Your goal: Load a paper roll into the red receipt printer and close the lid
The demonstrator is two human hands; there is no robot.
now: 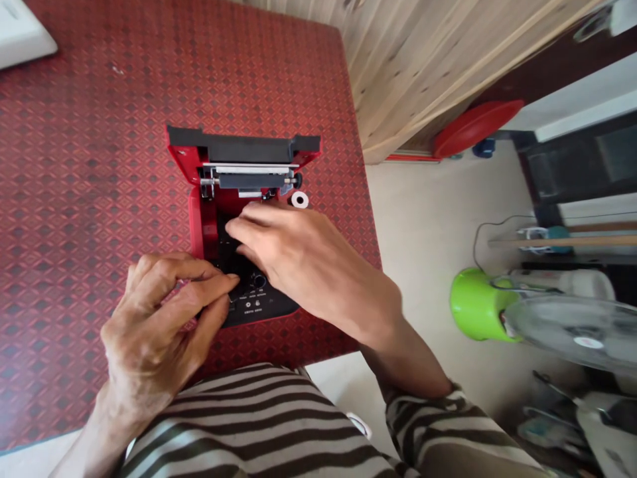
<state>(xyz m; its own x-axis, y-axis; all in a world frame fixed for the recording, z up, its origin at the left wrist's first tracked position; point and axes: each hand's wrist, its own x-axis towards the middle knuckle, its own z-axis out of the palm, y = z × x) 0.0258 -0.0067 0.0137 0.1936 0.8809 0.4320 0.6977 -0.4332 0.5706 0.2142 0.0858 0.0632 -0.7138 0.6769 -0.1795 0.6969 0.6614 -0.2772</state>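
A small red and black machine sits on the table near my body with its lid raised. A dark roller on a metal shaft lies across the lid's underside. My left hand is closed at the machine's front left, thumb and forefinger pinched near the black panel. My right hand reaches over the machine from the right, fingers curled down into its dark inside. What either hand's fingertips hold is too dark or hidden to make out. A small white roll with a black core lies right of the machine.
The table has a red patterned cover; its right edge is close to the machine. A white object stands at the far left corner. On the floor at right are a green bucket, a fan and a red basin.
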